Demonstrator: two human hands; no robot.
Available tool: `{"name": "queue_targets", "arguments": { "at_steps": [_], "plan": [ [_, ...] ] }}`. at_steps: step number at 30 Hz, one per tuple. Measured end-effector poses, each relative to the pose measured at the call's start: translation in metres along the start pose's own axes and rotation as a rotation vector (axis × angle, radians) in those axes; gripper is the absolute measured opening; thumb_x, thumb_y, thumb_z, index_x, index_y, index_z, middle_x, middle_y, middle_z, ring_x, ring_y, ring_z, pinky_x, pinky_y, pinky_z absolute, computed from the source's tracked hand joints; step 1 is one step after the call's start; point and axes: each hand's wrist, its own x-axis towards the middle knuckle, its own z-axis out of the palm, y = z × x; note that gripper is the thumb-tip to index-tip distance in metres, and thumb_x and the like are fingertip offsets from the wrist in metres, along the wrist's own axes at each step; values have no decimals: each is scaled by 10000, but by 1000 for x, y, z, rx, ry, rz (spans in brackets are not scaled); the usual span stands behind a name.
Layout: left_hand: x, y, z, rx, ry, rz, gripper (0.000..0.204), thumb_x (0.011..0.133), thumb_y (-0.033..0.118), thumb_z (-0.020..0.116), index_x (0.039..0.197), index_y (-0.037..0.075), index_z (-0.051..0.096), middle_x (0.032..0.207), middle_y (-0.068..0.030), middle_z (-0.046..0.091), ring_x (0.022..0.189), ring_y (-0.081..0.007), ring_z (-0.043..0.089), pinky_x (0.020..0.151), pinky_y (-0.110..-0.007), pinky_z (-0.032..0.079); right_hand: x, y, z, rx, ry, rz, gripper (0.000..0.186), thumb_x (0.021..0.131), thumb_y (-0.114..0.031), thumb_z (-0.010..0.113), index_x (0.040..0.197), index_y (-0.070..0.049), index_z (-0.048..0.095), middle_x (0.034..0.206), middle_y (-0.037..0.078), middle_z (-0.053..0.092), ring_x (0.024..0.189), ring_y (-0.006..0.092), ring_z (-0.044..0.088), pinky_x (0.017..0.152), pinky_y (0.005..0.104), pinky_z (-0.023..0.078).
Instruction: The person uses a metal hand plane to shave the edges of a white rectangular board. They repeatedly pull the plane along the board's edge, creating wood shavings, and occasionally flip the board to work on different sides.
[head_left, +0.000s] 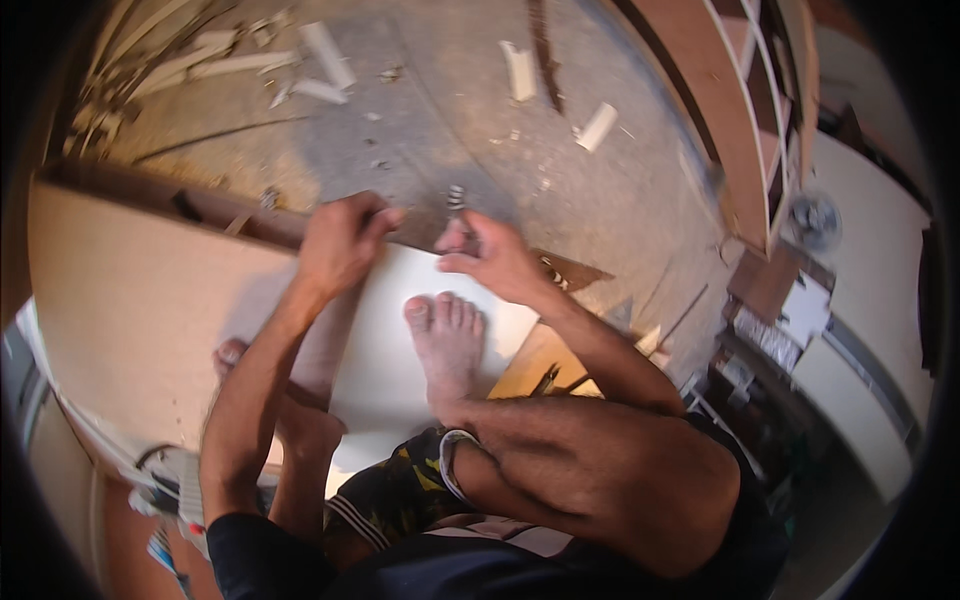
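A white board [385, 345] lies under my bare foot [452, 345], partly over a larger pale wooden panel [160, 300]. At the white board's far edge, my left hand [345, 240] is closed with its fingers curled; whatever it may hold is hidden. To its right, my right hand [490, 257] has thumb and fingers brought together at the same edge. A small dark-and-light striped piece [456, 196] shows just beyond the right fingertips; I cannot tell whether they grip it. My other foot [232, 352] rests on the wooden panel at the left.
Wood offcuts [327, 55] and pale strips litter the concrete floor [430, 110] ahead. A curved wooden frame [690, 80] stands at the far right. Below it are stacked boxes [765, 290] and a clear round container [815, 220]. Dark tools [548, 380] lie by my right knee.
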Motion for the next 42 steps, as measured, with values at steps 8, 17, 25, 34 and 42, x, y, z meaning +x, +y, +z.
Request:
{"name": "queue_targets", "arguments": {
  "at_steps": [8, 17, 25, 34, 42],
  "plan": [
    [-18, 47, 21, 642, -177, 413, 410, 691, 249, 919, 1034, 89, 761, 941, -60, 747, 949, -317, 677, 854, -436, 549, -21, 14, -23, -121, 50, 25, 380, 782, -90, 892, 853, -58, 519, 786, 91, 711, 819, 183, 725, 696, 380, 549],
    [52, 39, 24, 518, -166, 377, 190, 894, 200, 792, 1043, 84, 780, 1019, -154, 763, 945, -321, 741, 790, -451, 584, -111, 120, -160, -162, 64, 177, 334, 819, -74, 851, 918, -51, 534, 829, 83, 689, 795, 192, 694, 740, 375, 546],
    [-9, 61, 35, 661, -313, 613, 430, 830, 138, 829, 1247, 119, 726, 1128, -125, 752, 1033, -333, 715, 904, -434, 600, -114, 80, -131, 91, 86, 231, 351, 861, -100, 814, 881, -95, 464, 996, 96, 780, 932, 210, 680, 882, 428, 510],
    [28, 30, -6, 538, -6, 478, 55, 894, 58, 741, 924, 41, 785, 895, -165, 761, 769, -318, 736, 713, -412, 577, -93, 85, -140, -19, -97, 228, 440, 833, -82, 810, 852, -130, 373, 871, 66, 735, 891, 163, 707, 818, 367, 510],
    [-4, 31, -63, 262, -21, 107, 415, 929, 84, 763, 1339, 71, 701, 1157, -165, 762, 982, -268, 736, 804, -376, 594, -113, 102, -198, -208, 201, 364, 343, 915, -189, 828, 900, -61, 510, 797, 42, 650, 771, 141, 686, 694, 350, 540]
  ]
}}
